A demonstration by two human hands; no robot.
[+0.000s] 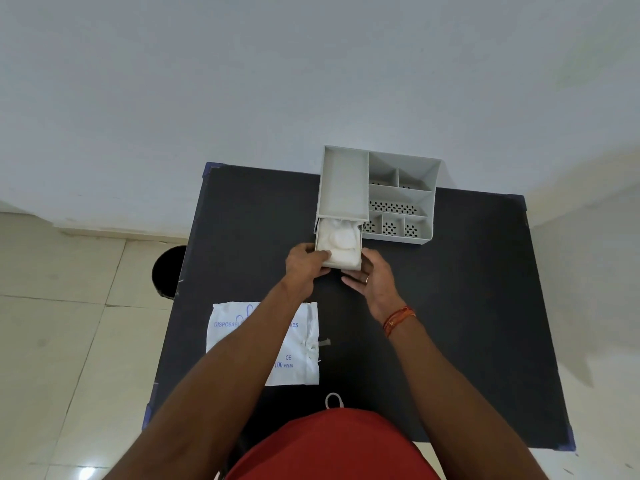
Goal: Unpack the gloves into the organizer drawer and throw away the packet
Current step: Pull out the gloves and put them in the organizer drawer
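Gripping the pulled-out drawer (339, 245) full of gloves (335, 240), left hand (306, 263) and right hand (372, 277) clasp its front; packet (298, 344) lies on the black table (467, 306), white wall (311, 71) behind, tiled floor (69, 323) left.

The left forearm (242, 341) covers the middle of the packet (298, 344) print near the tabletop (467, 306) left edge. The tabletop hides part of the dark bin (166, 271). The drawer (341, 245) contents are a white blur.

We look steeply down from head height onto the black table (450, 306), close above it, facing the wall (311, 64).
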